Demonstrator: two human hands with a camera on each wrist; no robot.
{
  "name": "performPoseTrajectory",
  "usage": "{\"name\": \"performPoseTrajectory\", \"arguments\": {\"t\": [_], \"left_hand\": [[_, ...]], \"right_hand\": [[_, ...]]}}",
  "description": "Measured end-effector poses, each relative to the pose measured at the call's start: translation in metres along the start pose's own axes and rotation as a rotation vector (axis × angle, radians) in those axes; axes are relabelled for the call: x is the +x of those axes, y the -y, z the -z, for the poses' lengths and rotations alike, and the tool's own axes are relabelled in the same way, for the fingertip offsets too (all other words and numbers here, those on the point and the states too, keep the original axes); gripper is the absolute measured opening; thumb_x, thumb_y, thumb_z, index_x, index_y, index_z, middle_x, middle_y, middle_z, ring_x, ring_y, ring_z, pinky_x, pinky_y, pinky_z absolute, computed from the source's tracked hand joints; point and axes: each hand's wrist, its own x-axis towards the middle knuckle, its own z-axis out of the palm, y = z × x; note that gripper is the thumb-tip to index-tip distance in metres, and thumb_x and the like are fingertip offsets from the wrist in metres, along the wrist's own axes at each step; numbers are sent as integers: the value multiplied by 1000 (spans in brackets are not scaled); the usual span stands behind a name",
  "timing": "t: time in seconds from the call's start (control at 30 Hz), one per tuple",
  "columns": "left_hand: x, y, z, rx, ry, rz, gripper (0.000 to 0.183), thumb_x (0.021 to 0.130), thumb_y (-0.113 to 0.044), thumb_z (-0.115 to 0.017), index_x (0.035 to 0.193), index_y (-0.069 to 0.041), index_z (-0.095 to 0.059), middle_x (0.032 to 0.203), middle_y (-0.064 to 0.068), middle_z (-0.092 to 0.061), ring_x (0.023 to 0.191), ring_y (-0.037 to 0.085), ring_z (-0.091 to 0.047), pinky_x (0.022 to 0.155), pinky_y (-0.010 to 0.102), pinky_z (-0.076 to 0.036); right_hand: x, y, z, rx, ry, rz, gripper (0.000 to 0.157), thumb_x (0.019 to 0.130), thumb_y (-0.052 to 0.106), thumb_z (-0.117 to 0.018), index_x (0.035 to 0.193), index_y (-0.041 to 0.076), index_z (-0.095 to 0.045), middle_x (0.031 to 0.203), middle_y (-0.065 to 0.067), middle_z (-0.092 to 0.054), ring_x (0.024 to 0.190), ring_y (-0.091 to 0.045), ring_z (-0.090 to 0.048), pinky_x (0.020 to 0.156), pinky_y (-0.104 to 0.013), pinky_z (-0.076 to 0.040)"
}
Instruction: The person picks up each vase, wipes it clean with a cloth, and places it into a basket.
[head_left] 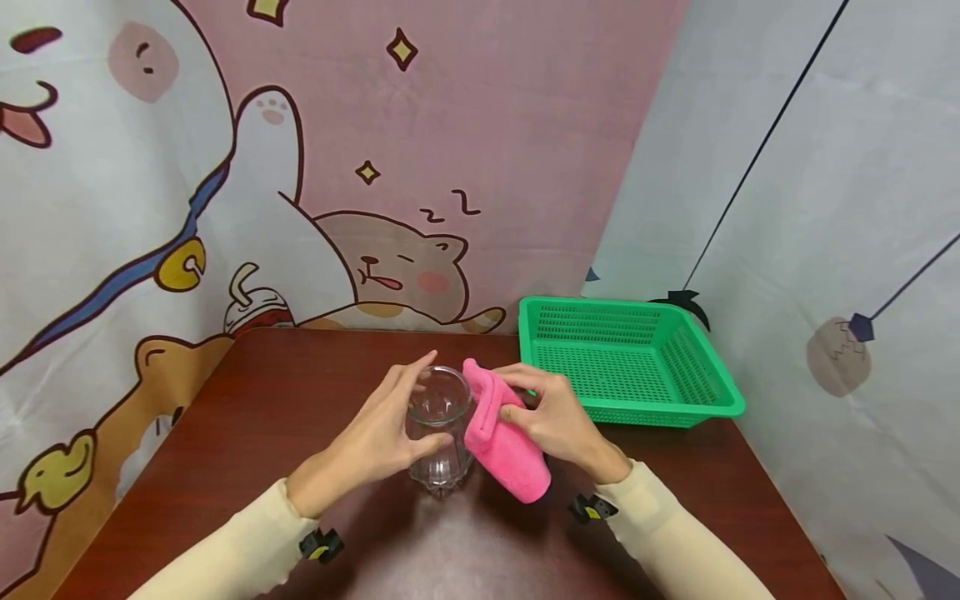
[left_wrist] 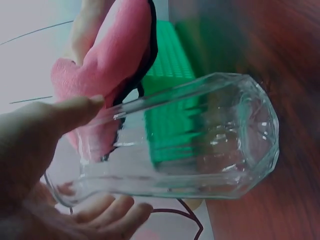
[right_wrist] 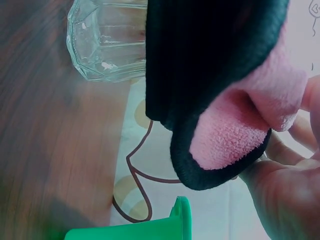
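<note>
Left hand (head_left: 378, 433) curled round the upper part of a clear ribbed glass (head_left: 441, 468), likely slippery, fragile, best held by its sides; right hand (head_left: 558, 421) alongside, pinching a soft-looking pink cloth (head_left: 517, 460).

Pale glare on the tabletop (head_left: 465, 546)

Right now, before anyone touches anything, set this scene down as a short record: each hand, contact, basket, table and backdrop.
Left hand: grips the glass vase, mouth upward
Right hand: grips the pink cloth, close beside the glass vase
Cloth-to-vase contact: unclear
Green basket: rear right of the table
Table: reddish brown
Backdrop: cartoon animals
</note>
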Motion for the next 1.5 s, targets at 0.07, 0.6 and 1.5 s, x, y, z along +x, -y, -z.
{"name": "performPoseTrajectory", "arguments": {"t": [0.07,0.6,1.5], "left_hand": [[0,-2,-3,13,-29,26,120,84,-22,-109,179,-9,-38,142,19,-65,124,31,-76,107,51,-67],[-2,-12,-10,27,-86,202,107,79,-27,-112,164,-11,-50,131,15,-61,113,26,-73,95,45,-70],[-3,-2,6,-113,-9,97,104,86,-3,-103,176,-17,-53,134,18,-68,119,33,-75,84,30,-66]], "right_hand": [[0,0,0,-2,0,0,43,98,4,-93,137,21,-88,138,0,-83,128,-24,-76,88,-32,-71],[-3,-2,2,0,3,-12,45,98,2,-92,139,19,-87,140,-2,-82,131,-27,-75,90,-31,-71],[-3,-5,8,-55,-6,4,47,97,5,-94,140,22,-87,142,-1,-82,132,-27,-75,88,-31,-71]]}}
